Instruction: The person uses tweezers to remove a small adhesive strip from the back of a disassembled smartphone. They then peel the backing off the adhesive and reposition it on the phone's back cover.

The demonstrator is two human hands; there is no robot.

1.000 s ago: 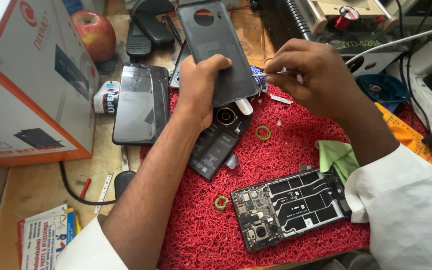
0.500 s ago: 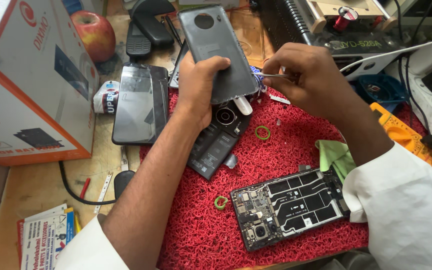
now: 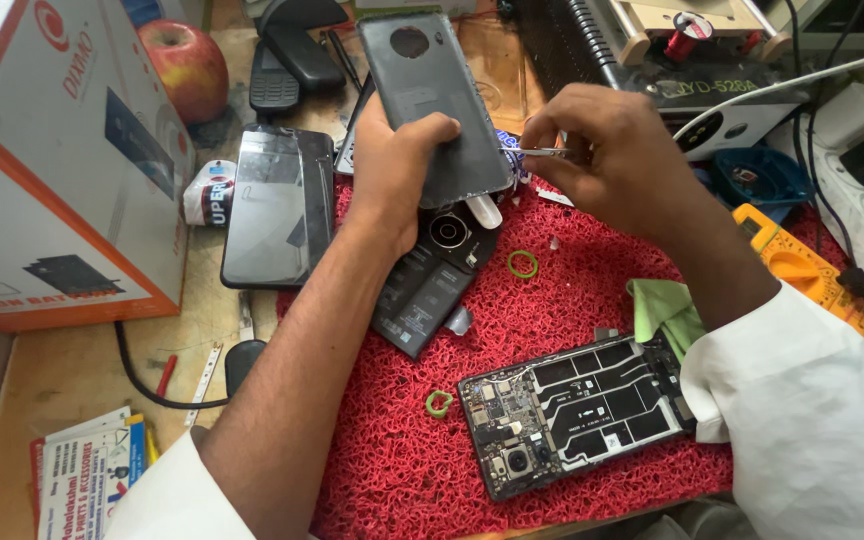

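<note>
Little is changing since the earlier frames: the grey phone back cover [image 3: 437, 100] is tipping up a touch more in the left hand's grip, and the right hand is holding the same spot at its edge. Going from the left, a cardboard box [image 3: 47, 170] is standing at the bench edge with a red apple [image 3: 190, 65] behind it, and a dark phone [image 3: 277, 205] is lying screen up just beside the red mat [image 3: 552, 330]. The left hand [image 3: 392, 170] is clasping the back cover by its lower end, thumb over the face, lifting it clear of the opened phone body [image 3: 432, 285], whose camera ring and battery are showing beneath. The right hand [image 3: 607, 150] is pinching slim metal tweezers [image 3: 537, 152], their tip touching the cover's right edge. Further right, a second opened phone [image 3: 577, 410] is lying with its board exposed, near a green cloth [image 3: 667, 310]. By the look of it, the cover is already off and the inside work is only starting.
</note>
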